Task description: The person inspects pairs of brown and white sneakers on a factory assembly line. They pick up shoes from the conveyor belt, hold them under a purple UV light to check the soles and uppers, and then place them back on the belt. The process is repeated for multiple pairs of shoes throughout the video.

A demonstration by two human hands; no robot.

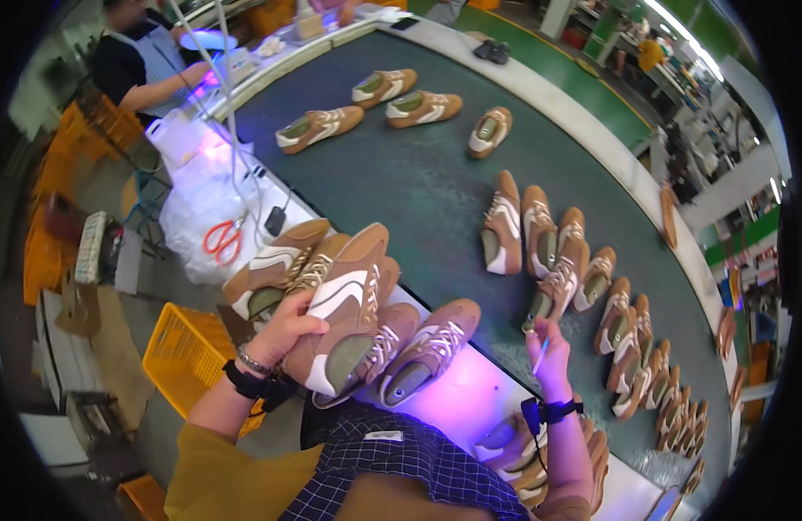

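While the left hand [288,330] is clasping a shoe [351,291] beside the belt [401,182] and the right hand [555,354] a stick [541,356], more shoes [439,337] are seemingly waiting, finished ones indistinguishable.

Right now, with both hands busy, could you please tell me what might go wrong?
The left hand grips a tan shoe among others crowded together; shifting it might knock a neighbour loose.

The right hand holds a thin stick close to another shoe; a slip could scuff or mark it.
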